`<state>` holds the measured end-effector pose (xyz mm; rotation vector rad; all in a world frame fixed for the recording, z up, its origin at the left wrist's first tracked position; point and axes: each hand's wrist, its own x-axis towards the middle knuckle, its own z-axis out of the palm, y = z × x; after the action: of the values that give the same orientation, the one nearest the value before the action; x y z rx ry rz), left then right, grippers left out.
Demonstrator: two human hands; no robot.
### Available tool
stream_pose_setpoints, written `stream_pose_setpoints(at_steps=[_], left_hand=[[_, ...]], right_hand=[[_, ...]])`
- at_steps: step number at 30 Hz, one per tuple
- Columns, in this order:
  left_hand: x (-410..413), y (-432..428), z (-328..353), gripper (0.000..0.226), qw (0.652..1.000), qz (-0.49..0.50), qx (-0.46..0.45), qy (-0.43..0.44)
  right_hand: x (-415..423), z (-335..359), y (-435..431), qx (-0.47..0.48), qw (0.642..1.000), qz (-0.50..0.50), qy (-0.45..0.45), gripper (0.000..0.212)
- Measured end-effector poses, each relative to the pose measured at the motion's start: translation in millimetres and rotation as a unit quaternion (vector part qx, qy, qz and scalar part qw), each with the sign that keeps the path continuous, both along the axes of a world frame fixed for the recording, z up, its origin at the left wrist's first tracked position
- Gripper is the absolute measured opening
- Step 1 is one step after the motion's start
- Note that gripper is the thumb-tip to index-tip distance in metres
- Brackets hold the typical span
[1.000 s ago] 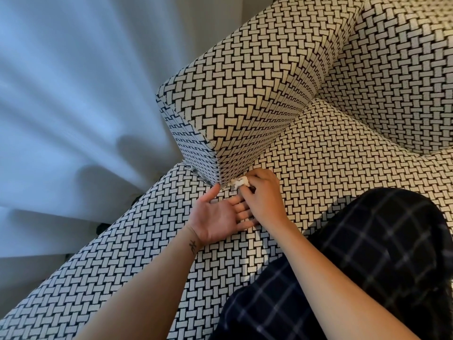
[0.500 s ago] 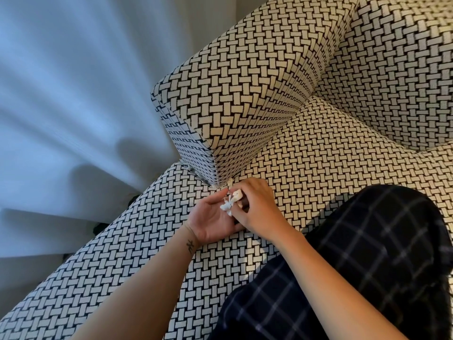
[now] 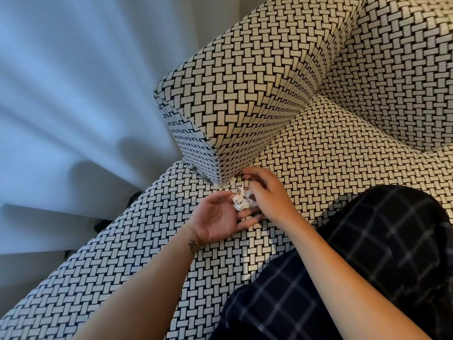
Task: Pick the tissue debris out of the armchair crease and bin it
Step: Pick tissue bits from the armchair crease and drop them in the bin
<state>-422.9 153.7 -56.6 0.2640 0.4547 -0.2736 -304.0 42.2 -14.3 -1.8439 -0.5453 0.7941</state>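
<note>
One crumpled tissue (image 3: 241, 201), woven armchair (image 3: 331, 155)

Soft daylight through the curtain (image 3: 73, 106), sharp focus, wide-angle bending at edges.

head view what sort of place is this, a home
Probably a home sitting room: an upholstered armchair in basket-weave fabric, a pale curtain beside it, and checked trousers on the person.

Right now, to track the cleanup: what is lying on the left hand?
Crumpled white tissue debris lies on the left hand's fingers; the right hand, pinching it, hides its far side.
</note>
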Motion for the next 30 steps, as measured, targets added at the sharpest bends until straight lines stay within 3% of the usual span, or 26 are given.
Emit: stream_pose_setpoints(at_steps=[2,4,7,13,16,21,25,30], left_hand=[[0,0,-3,0.059,1.000,0.000,-0.011,0.007],[0,1,-2,0.059,1.000,0.003,-0.025,0.007],[0,1,-1,0.056,0.999,0.001,-0.041,-0.003],[0,3,1,0.057,1.000,-0.002,-0.026,0.015],[1,2,0,0.058,0.999,-0.009,-0.021,0.031],[1,1,3,0.063,1.000,-0.004,-0.018,0.025],[2,0,3,0.065,1.000,-0.006,-0.020,0.020],[0,1,3,0.061,1.000,-0.015,-0.016,0.011]], right_hand=[[4,-4,8,-0.022,0.999,-0.035,-0.029,0.029],[12,-10,15,-0.085,0.987,0.008,-0.135,0.029],[20,-10,25,-0.202,0.914,0.145,-0.321,0.045],[25,-4,40,-0.330,0.831,0.245,-0.374,0.064],[27,-11,48,-0.369,0.814,0.247,-0.373,0.075],[24,-19,54,-0.403,0.810,0.246,-0.349,0.079],[22,-23,48,-0.341,0.848,0.206,-0.349,0.065],[16,-31,41,-0.277,0.872,0.160,-0.371,0.054]])
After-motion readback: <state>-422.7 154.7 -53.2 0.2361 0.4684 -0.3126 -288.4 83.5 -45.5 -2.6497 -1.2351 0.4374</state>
